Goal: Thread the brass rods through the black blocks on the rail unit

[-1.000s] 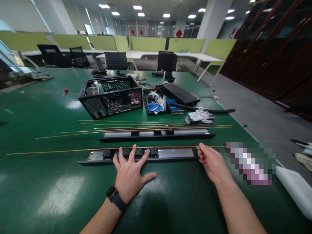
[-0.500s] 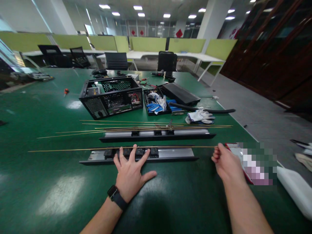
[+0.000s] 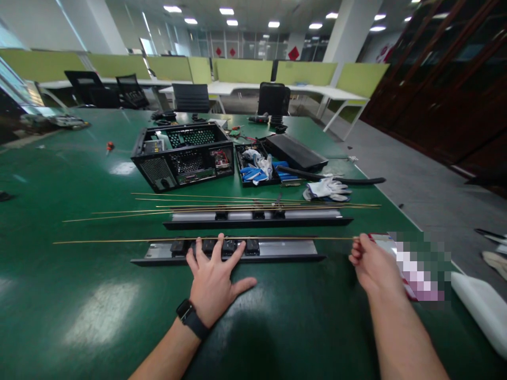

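My left hand (image 3: 216, 285), with a black watch on its wrist, lies with fingers spread over the nearer metal channel (image 3: 287, 248). Its fingertips rest among several black blocks (image 3: 252, 246) seated in that channel. A long, thin brass-coloured rod (image 3: 114, 241) runs along the channel's far edge, beyond both ends of it. At the rod's right end, my right hand (image 3: 374, 264) is closed in a pinch. Farther back, a similar channel (image 3: 304, 217) holds black blocks, and several loose brass-coloured rods (image 3: 138, 213) lie along and behind it.
Behind stand an open black computer case (image 3: 182, 158), a black tray (image 3: 259, 182) with gloves, and a flat black box (image 3: 295, 150). White gloves (image 3: 327, 188) and a black tube (image 3: 348, 180) lie at the right. A red-edged packet (image 3: 382, 240) is beside my right hand.
My right hand has drawn the rod slightly to the right along the nearer channel. The left hand stays spread in place. The whole view has shifted a little.
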